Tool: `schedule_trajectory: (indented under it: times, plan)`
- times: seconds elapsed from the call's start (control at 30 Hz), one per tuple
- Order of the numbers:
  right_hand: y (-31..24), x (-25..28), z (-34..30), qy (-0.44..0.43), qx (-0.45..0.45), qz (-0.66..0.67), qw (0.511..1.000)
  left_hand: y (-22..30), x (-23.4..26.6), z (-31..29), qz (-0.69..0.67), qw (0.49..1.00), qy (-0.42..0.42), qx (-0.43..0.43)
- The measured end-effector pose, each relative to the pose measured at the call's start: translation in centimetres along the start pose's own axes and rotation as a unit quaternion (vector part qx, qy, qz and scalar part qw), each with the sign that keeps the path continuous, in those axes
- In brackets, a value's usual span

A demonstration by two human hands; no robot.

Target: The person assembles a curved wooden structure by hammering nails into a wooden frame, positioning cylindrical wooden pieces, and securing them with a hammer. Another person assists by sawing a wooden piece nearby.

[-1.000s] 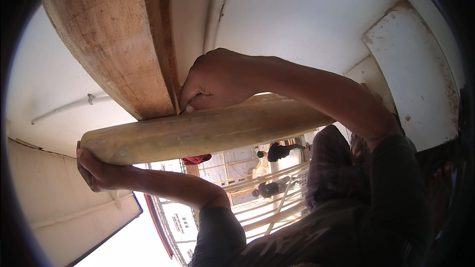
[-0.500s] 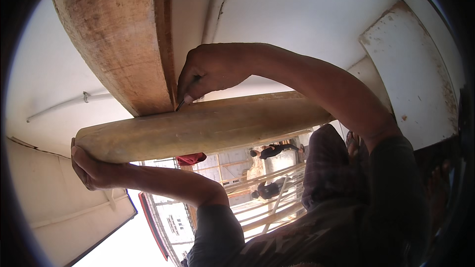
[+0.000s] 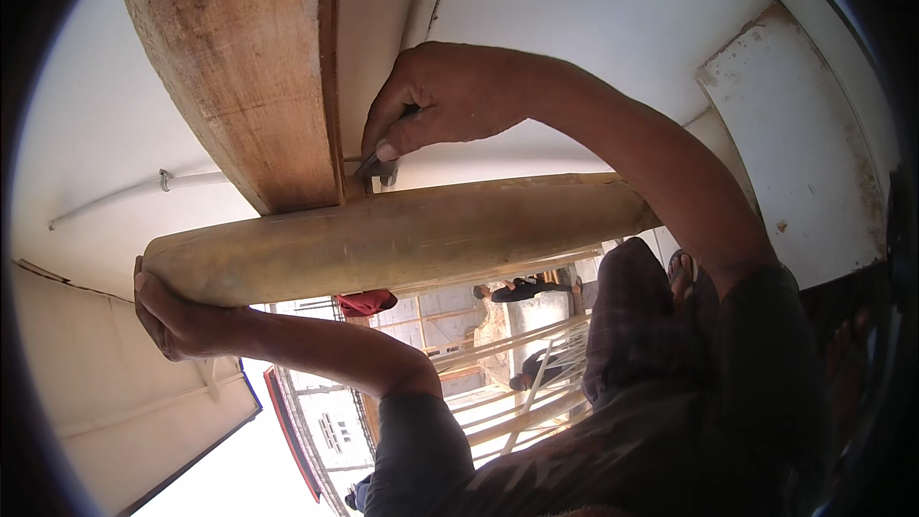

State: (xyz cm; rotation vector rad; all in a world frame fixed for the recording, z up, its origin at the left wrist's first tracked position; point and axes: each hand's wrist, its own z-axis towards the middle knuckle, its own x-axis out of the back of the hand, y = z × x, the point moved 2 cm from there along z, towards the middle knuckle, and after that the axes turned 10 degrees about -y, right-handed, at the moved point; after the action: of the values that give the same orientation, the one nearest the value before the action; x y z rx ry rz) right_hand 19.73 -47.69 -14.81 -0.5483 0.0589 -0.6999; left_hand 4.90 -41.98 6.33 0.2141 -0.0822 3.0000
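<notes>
A: Left hand?

B: Left hand [image 3: 177, 321] closed on the left end of the long tan piece [image 3: 383, 239], palm low, fingers curled round the end.

A: And where does that piece lie?

B: Crosswise in front of the person, its right part running toward the bent right forearm [image 3: 651, 134], above the knee. Surface smooth, wood-like, slightly rounded.

A: Right hand?

B: Right hand [image 3: 445, 96] raised just above the upper edge of the piece, wrist bent, thumb and fingers pinching a slim dark tool [image 3: 367, 165]. Tool points down and left; kind cannot be told, as the fingers cover much of it.

A: Nearest to the tool?

B: The wooden beam [image 3: 230, 67], just left of it. Beam comes down from the top; its lower end meets the upper edge of the piece in this view. Contact, or beam passing behind: cannot tell.

A: Surroundings?

B: Stained white panel [image 3: 804, 144] at far right. Red cloth [image 3: 367, 303] below the piece; beyond, a person in dark clothing [image 3: 522, 289], well apart.
</notes>
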Motion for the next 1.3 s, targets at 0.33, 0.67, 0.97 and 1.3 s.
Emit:
schedule_trajectory:
  times: [0.33,0.67,0.97,1.3]
  plan:
    - [-1.6,1.3,-1.6,-0.019,0.062,0.085,0.994,1.0,0.7,-1.0,-0.127,0.985,-0.119,-0.013]
    - [1.0,-2.6,2.5,-0.018,-0.028,0.04,0.999,-0.8,1.1,1.1,-0.088,0.995,-0.05,-0.008]
    - [-1.2,-1.0,0.1,-0.02,-0.018,0.026,0.999,-2.0,0.8,0.9,-0.108,0.993,-0.041,-0.028]
    - [-3.1,-0.5,-2.5,0.078,0.067,0.15,0.983,0.0,2.2,0.3,-0.214,0.965,-0.145,0.046]
